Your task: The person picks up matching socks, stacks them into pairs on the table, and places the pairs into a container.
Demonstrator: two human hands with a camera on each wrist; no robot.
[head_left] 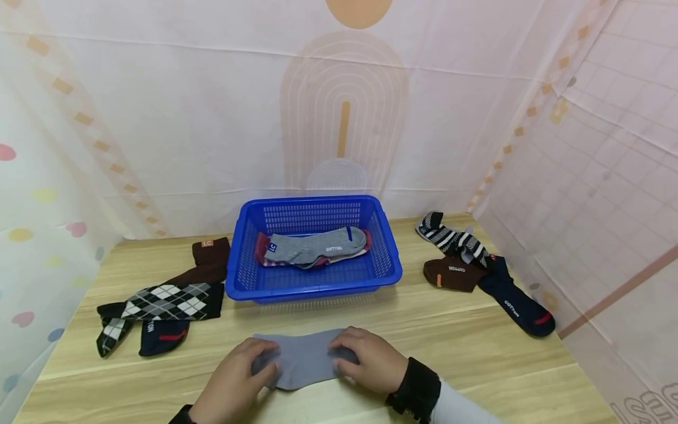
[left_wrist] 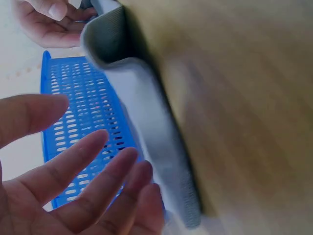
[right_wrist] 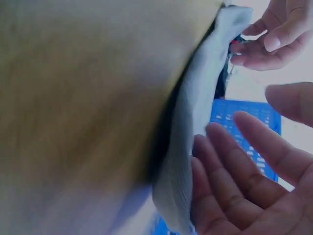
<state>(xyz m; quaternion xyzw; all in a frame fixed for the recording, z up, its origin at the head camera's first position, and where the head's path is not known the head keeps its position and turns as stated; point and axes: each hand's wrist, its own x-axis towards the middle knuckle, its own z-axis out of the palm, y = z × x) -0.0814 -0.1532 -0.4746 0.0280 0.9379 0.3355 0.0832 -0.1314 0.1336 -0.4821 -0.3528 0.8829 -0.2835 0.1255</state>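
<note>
A plain grey sock (head_left: 307, 360) lies flat on the table in front of the basket; its side and a raised fold show in the left wrist view (left_wrist: 151, 132). My left hand (head_left: 241, 377) is at the sock's left end, with thumb and fingers apart. At the right end is my right hand (head_left: 371, 359), its thumb also spread from the fingers. In the right wrist view the right hand's fingertips (right_wrist: 198, 142) are right beside the sock's edge; whether they touch it I cannot tell. Neither hand pinches the cloth.
Behind the sock stands a blue plastic basket (head_left: 318, 289) holding a lighter grey sock (head_left: 304, 247) over reddish ones. To the left lie brown, argyle (head_left: 172, 301) and navy socks. Striped, brown (head_left: 455, 275) and navy socks (head_left: 516, 303) lie at the right. Printed cloth hangs behind the table.
</note>
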